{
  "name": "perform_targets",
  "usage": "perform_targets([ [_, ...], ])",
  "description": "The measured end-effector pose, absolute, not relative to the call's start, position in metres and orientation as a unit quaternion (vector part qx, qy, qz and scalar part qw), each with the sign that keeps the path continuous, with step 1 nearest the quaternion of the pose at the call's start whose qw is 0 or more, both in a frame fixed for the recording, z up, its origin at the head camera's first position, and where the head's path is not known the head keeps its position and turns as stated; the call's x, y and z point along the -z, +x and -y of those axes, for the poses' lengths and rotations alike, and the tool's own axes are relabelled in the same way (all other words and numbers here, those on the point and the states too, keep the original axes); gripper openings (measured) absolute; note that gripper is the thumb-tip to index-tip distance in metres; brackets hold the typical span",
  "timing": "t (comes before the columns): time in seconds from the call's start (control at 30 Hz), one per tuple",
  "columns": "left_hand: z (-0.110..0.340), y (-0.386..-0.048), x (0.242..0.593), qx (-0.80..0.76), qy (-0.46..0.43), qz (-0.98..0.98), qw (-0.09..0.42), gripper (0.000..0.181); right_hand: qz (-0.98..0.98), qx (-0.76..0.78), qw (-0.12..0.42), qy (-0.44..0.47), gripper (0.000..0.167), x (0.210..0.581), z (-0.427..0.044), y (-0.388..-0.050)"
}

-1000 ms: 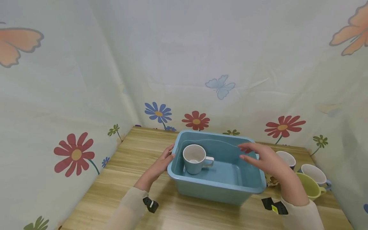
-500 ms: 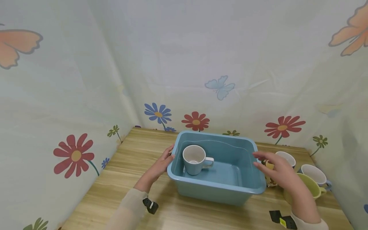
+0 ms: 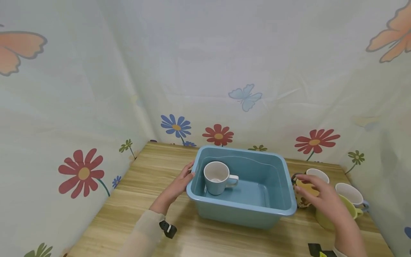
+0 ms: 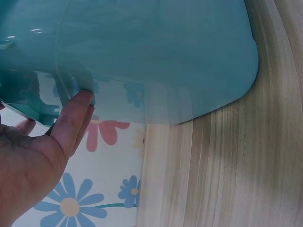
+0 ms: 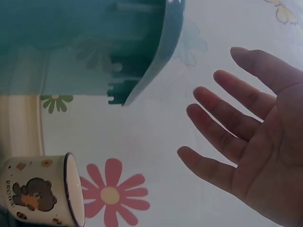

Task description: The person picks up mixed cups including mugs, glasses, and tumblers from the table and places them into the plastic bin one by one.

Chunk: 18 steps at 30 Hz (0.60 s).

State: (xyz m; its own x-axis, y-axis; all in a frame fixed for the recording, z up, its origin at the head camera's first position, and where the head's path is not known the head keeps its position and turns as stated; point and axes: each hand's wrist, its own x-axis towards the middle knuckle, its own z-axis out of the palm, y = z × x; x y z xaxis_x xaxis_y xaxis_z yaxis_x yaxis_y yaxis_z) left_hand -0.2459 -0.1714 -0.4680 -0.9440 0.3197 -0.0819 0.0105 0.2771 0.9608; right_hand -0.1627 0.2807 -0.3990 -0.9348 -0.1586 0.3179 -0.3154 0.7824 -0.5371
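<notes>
A light blue plastic basin [image 3: 239,217] stands on the wooden table. Inside its left end sits an upright mug [image 3: 216,185], pale blue outside and white inside, its handle pointing right. My left hand [image 3: 174,185] rests against the basin's left end; in the left wrist view its straight fingers [image 4: 71,118] touch the outer wall. Right of the basin, my right hand [image 3: 325,200] hovers over a mug with a bear print [image 5: 35,194] and a yellowish inside. Its fingers are spread in the right wrist view and hold nothing.
Close behind the right hand stand a white-lined mug [image 3: 318,175], another white-lined mug with a blue handle [image 3: 350,194], and a yellow-green mug [image 3: 325,219] partly hidden by the hand. A flower-print curtain [image 3: 244,64] hangs behind the table [image 3: 122,214].
My right hand has moved right, from over the basin's right end to above the bear mug, uncovering the basin's rim. The left hand, the basin and the mugs have stayed put.
</notes>
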Motion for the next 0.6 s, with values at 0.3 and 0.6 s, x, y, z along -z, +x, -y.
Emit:
perform_targets([
  [0.3, 0.173, -0.248, 0.469, -0.593, 0.112, -0.786, 0.133, 0.06, 0.946, -0.297, 0.084, 0.093, 0.052, 0.41, -0.301, -0.163],
  [0.6, 0.172, -0.247, 0.469, -0.592, 0.115, -0.787, 0.131, 0.061, 0.949, -0.275, 0.125, 0.093, 0.068, 0.43, -0.325, -0.16],
])
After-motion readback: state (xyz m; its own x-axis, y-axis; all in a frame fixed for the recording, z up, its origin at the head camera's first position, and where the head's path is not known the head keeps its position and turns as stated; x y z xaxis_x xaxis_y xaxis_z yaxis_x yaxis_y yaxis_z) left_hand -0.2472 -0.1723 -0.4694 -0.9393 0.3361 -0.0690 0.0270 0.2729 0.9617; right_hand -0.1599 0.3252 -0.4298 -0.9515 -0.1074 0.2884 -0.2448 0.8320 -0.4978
